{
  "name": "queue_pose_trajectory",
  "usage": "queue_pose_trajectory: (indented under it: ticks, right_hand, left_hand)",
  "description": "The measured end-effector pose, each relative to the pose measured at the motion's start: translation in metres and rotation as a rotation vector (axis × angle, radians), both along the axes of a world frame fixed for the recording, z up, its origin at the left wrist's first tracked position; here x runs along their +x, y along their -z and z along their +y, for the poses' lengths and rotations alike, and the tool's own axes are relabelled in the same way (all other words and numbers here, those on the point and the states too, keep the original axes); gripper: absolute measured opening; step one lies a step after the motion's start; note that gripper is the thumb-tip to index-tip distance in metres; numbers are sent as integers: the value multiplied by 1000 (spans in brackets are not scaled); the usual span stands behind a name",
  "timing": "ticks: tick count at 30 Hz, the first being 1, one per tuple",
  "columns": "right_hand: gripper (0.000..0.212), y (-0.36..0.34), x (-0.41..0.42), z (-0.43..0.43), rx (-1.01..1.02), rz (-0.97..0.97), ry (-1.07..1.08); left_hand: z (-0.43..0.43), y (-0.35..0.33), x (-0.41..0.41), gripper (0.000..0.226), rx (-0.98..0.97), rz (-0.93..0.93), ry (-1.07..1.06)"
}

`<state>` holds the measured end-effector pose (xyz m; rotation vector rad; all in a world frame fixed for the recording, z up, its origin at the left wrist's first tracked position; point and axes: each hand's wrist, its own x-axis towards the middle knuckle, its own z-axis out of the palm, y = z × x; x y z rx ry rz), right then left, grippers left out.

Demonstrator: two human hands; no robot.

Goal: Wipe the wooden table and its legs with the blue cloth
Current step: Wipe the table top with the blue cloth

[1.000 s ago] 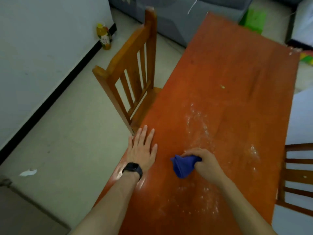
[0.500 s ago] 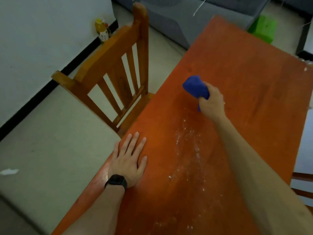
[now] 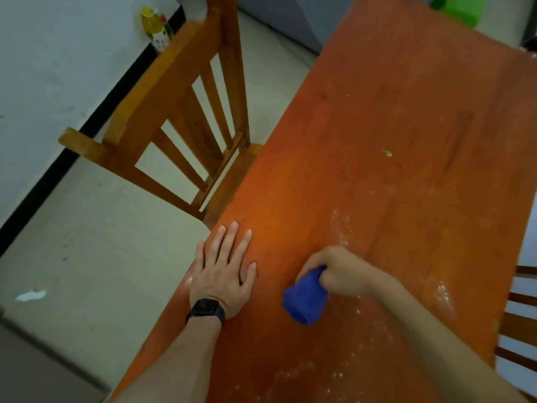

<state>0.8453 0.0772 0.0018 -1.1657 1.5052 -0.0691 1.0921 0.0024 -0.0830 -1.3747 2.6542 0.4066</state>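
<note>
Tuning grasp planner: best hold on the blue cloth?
Take the blue cloth by its gathered narrow end, from above and the right, as the right hand grips it: it is bunched into a wad that flares onto the wooden table.

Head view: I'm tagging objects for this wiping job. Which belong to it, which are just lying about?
Job: wooden table, blue cloth, right hand gripping it, left hand flat on the table.
Lying about: wooden chair, yellow bottle, white scrap.

A slatted wooden chair (image 3: 162,82) stands on pale floor (image 3: 101,257); behind it, white wall (image 3: 58,68), black skirting (image 3: 96,117), yellow bottle (image 3: 154,27).
</note>
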Motion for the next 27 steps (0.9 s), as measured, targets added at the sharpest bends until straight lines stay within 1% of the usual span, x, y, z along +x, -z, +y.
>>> queue_pose_trajectory:
  ticks: [1,2,3,5,6,8,10,11,12,13,14,16,17,18,19,20,21,23,24,25,27]
  right_hand:
    - [48,-5,-15,-12,-3,-25,119]
    - [48,-8,-32,-27,-81,-8,255]
    - [49,-5,-50,-45,-183,57,389]
    - [54,8,-83,-75,-418,301,583]
    - [59,18,-96,-85,-492,418,642]
    - [66,38,-102,-88,-501,597,648]
    - [63,52,-79,-70,-528,702,584]
    - [60,54,-61,-54,-554,694,579]
    - [56,51,-40,-34,-566,643,566]
    - [53,48,-21,-12,-546,570,519]
    - [50,41,-3,8,-497,486,427]
    - [46,21,13,39,-304,299,224]
    - [43,9,11,44,-177,182,192]
    - [43,1,4,41,-82,67,230]
    - [43,-5,-7,34,-52,-3,322]
    - [45,-7,-21,25,-91,-16,442]
    - [47,-5,-39,12,-176,43,578]
    - [53,10,-82,-12,-374,286,806]
    - [57,20,-100,-19,-445,420,855]
    - [61,31,-112,-21,-465,534,867]
    - [65,49,-112,-14,-455,662,839]
  left_hand:
    - [0,0,0,68,3,-5,2]
    - [1,1,0,68,2,-5,3]
    - [1,1,0,67,2,-5,2]
    - [2,2,0,67,3,-7,1]
    - [2,1,-1,67,3,-6,0]
    - [1,1,0,66,3,-12,1]
    - [0,0,0,67,2,-5,0]
    - [-1,-1,0,67,10,0,2]
    - [-1,-2,0,67,18,3,6]
    - [0,-2,1,68,22,10,7]
    - [0,-2,1,68,24,16,2]
    - [0,-3,0,68,32,28,-7]
    - [1,-3,0,68,26,36,-11]
    - [1,-3,0,68,17,41,-14]
    - [1,-3,1,67,15,40,-12]
    - [2,-3,1,67,15,36,-8]
    - [2,-2,1,68,12,34,-6]
    - [2,-1,2,68,6,31,-14]
    - [2,-1,2,67,8,30,-16]
    - [3,-1,2,67,8,32,-15]
    - [3,0,2,67,-5,37,-11]
